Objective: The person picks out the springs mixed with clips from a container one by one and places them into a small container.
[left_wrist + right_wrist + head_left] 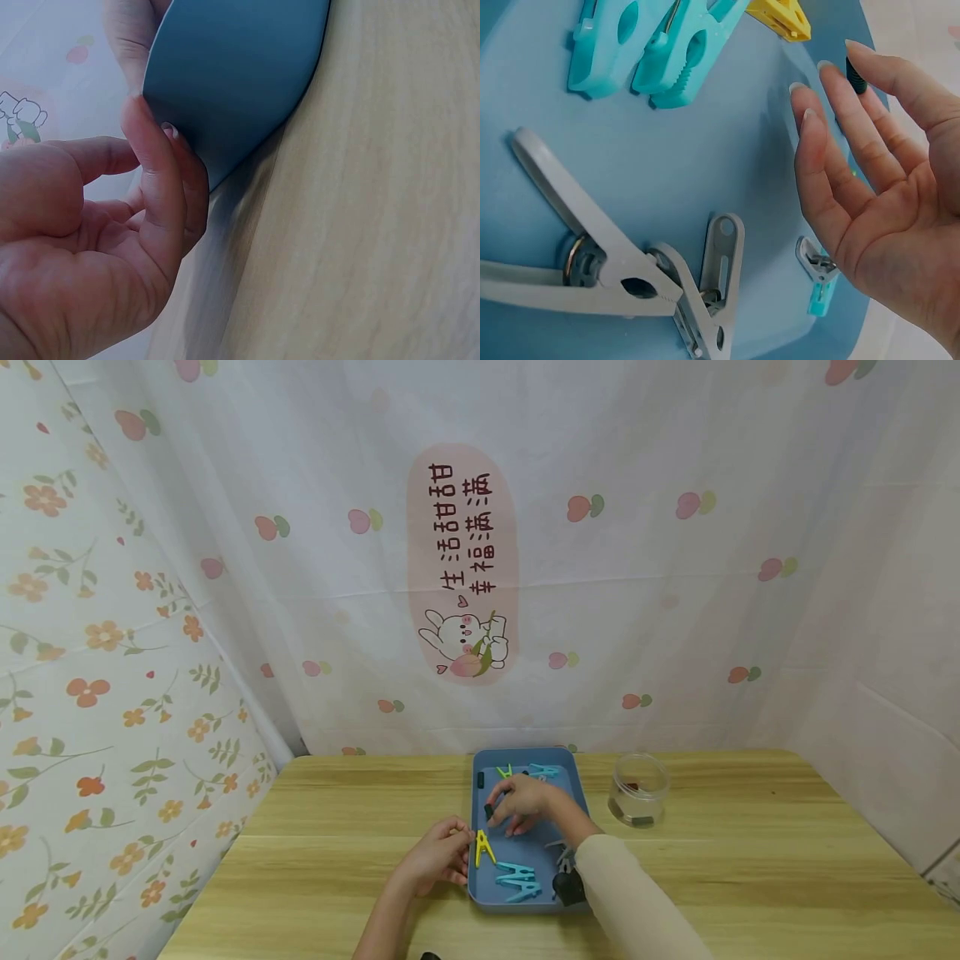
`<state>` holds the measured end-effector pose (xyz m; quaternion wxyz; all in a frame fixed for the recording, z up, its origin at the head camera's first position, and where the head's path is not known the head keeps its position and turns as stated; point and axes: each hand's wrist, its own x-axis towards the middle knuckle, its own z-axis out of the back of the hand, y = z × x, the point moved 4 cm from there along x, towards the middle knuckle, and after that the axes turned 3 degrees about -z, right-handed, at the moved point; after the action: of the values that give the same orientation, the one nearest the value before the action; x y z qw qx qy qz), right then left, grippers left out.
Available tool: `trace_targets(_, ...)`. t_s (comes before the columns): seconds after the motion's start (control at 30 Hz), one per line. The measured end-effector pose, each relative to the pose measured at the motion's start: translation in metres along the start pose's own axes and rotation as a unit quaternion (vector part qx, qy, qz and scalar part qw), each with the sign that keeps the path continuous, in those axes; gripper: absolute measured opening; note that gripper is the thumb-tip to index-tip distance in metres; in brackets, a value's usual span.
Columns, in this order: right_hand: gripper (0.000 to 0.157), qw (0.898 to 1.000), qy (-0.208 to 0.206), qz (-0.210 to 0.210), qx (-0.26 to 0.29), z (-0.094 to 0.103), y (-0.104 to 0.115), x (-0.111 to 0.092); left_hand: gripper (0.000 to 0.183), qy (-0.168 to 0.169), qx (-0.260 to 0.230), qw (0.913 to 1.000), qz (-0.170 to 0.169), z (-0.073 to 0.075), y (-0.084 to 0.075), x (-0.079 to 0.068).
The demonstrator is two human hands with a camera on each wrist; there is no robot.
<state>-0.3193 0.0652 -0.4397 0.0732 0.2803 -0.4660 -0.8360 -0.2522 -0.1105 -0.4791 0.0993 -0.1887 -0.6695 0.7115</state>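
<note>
Between thumb and fingers, my right hand (pixel 522 797) pinches a small dark ribbed cylinder (pixel 856 76), held above the blue tray (pixel 517 906); its other fingers are loosely spread. At the tray's left side, my left hand (pixel 438 857) holds the rim, its bent fingers against the outer wall (pixel 232 75). A yellow clothespin (pixel 482 849) lies just inside, close to that hand. Two turquoise clothespins (pixel 517 889) lie at the near end. Grey clothespins (pixel 622 277) sit under the right forearm. Another dark piece (pixel 481 780) is at the far left of the tray.
A clear round jar (pixel 637 793) with a few small pieces inside stands right of the tray. Green (pixel 505 771) and blue (pixel 543 771) clothespins lie at the tray's far end. A patterned curtain (pixel 600 610) hangs behind the wooden table (pixel 750 843).
</note>
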Motion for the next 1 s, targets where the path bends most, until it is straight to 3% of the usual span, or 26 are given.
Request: trace_targets(1.0, 0.030, 0.999, 0.014, 0.045, 0.018, 0.007, 0.008, -0.012, 0.010, -0.003, 0.007, 1.0000, -0.003, 0.000, 0.000, -0.001)
